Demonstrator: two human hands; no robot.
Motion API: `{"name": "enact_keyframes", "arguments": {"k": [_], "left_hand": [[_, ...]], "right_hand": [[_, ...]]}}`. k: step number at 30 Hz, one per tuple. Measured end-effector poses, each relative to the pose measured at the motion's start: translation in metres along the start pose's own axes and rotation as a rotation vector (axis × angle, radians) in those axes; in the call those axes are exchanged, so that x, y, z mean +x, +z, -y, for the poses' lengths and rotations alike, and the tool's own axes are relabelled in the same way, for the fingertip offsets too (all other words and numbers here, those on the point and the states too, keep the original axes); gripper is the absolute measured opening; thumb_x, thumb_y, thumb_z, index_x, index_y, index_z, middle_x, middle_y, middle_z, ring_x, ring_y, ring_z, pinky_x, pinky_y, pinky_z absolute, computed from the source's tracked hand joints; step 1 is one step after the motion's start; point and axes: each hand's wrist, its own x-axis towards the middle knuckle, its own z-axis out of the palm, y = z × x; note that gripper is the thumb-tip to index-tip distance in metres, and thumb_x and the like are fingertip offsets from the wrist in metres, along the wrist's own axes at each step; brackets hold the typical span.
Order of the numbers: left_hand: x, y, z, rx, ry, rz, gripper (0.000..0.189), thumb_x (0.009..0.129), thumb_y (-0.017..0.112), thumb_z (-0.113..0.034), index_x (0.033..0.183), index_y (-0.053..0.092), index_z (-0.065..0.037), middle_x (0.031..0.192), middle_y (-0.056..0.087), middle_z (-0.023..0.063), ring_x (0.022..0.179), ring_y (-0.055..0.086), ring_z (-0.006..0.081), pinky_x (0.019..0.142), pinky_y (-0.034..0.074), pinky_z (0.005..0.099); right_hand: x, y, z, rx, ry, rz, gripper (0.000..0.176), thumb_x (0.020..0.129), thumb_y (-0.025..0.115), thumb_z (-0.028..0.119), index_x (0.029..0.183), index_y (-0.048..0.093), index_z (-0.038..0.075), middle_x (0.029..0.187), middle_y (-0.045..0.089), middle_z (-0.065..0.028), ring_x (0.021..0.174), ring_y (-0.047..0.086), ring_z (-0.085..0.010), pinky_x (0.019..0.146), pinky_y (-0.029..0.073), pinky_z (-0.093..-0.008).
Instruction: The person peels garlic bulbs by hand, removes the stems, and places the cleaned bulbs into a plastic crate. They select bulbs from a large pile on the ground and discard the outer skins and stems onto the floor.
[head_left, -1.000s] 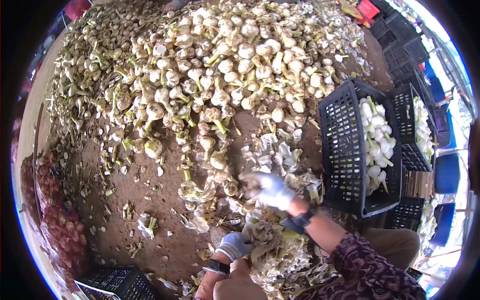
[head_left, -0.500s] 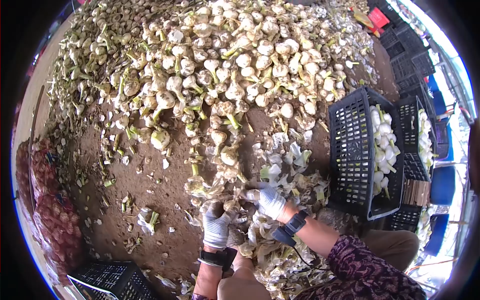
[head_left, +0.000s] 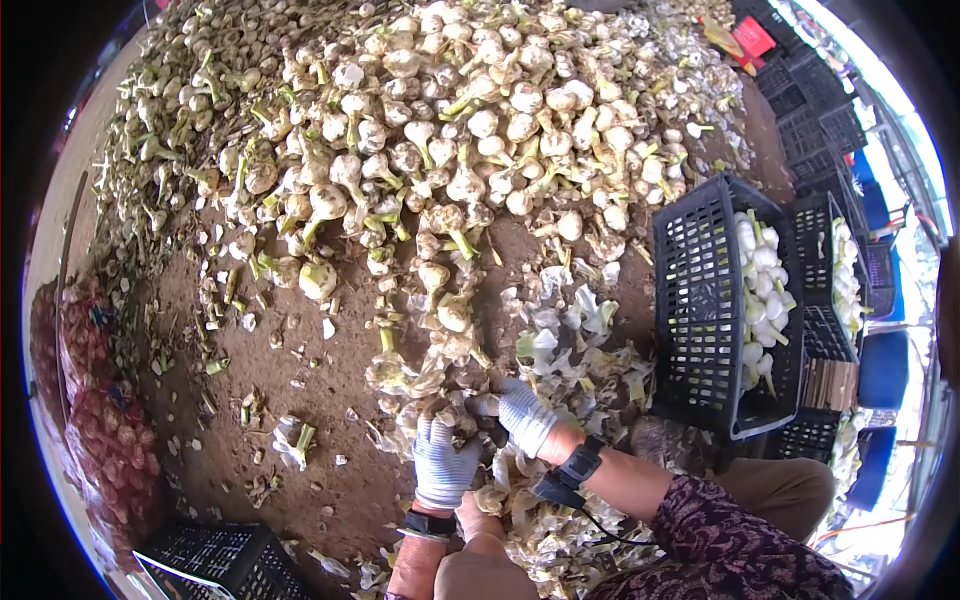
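My left hand (head_left: 444,462), in a striped white glove with a dirty palm side, is closed around a garlic bulb (head_left: 462,420) at the bottom centre. My right hand (head_left: 522,414), gloved alike, reaches in from the right with its fingers bent together at the same bulb; what its fingertips pinch is too small to make out. Peeled-off garlic skins (head_left: 560,350) lie around and under both hands. Beyond them, a big heap of untrimmed garlic bulbs (head_left: 480,120) with green stems covers the ground.
A black crate (head_left: 700,300) holding white garlic stands at the right, with more crates (head_left: 825,270) behind it. Red net sacks (head_left: 112,450) of bulbs lie at the left. Another black crate (head_left: 225,555) is at the bottom left. My knee (head_left: 780,490) is at the lower right.
My left hand has turned and shifted slightly right. My right hand has moved a little left and down, closer to it. The view has shifted slightly.
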Motion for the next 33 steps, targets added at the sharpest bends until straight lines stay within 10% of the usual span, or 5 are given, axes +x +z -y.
{"name": "enact_keyframes", "arguments": {"k": [11, 13, 18, 28, 33], "left_hand": [[-0.007, -0.015, 0.015, -1.539, -0.829, 0.067, 0.048, 0.069, 0.079, -0.016, 0.106, 0.053, -0.004, 0.093, 0.062, 0.0052, 0.081, 0.062, 0.0177, 0.073, 0.052, 0.0296], [-0.006, -0.012, 0.010, -1.541, -0.832, 0.050, 0.047, 0.068, 0.079, -0.013, 0.106, 0.052, -0.005, 0.095, 0.061, 0.0058, 0.087, 0.061, 0.0192, 0.079, 0.052, 0.0311], [0.001, -0.009, 0.000, -1.259, -0.664, -0.099, 0.056, 0.068, 0.077, -0.002, 0.117, 0.049, -0.003, 0.108, 0.059, 0.0068, 0.096, 0.059, 0.0182, 0.084, 0.050, 0.0308], [-0.009, -0.005, -0.005, -0.258, -0.304, -0.042, 0.038, 0.065, 0.070, 0.008, 0.096, 0.051, -0.004, 0.091, 0.059, 0.0056, 0.079, 0.058, 0.0136, 0.075, 0.050, 0.0276], [-0.002, -0.008, -0.007, -1.014, -0.702, -0.125, 0.035, 0.067, 0.071, 0.002, 0.097, 0.056, -0.003, 0.083, 0.061, 0.0051, 0.073, 0.059, 0.0167, 0.070, 0.050, 0.0274]], "right_hand": [[-0.004, -0.003, 0.008, -0.317, -0.315, 0.233, 0.054, 0.078, 0.063, -0.001, 0.129, 0.046, 0.004, 0.121, 0.056, -0.0057, 0.107, 0.054, -0.0137, 0.092, 0.043, -0.0271], [-0.004, 0.002, 0.018, -0.528, -0.554, 0.165, 0.054, 0.079, 0.066, 0.004, 0.130, 0.045, 0.003, 0.123, 0.053, -0.0053, 0.109, 0.052, -0.0134, 0.095, 0.041, -0.0267], [0.005, -0.016, -0.007, -0.241, -0.229, 0.057, 0.045, 0.089, 0.060, 0.034, 0.120, 0.053, 0.002, 0.104, 0.061, -0.0037, 0.088, 0.053, -0.0103, 0.078, 0.045, -0.0256], [0.006, 0.007, -0.010, -0.212, -0.244, 0.003, 0.032, 0.082, 0.059, 0.001, 0.114, 0.057, 0.000, 0.103, 0.062, -0.0037, 0.092, 0.056, -0.0103, 0.084, 0.045, -0.0245], [0.006, 0.004, -0.008, -0.224, -0.291, 0.077, 0.038, 0.079, 0.060, -0.003, 0.117, 0.056, 0.001, 0.107, 0.061, -0.0038, 0.097, 0.056, -0.0113, 0.088, 0.045, -0.0253]]}}
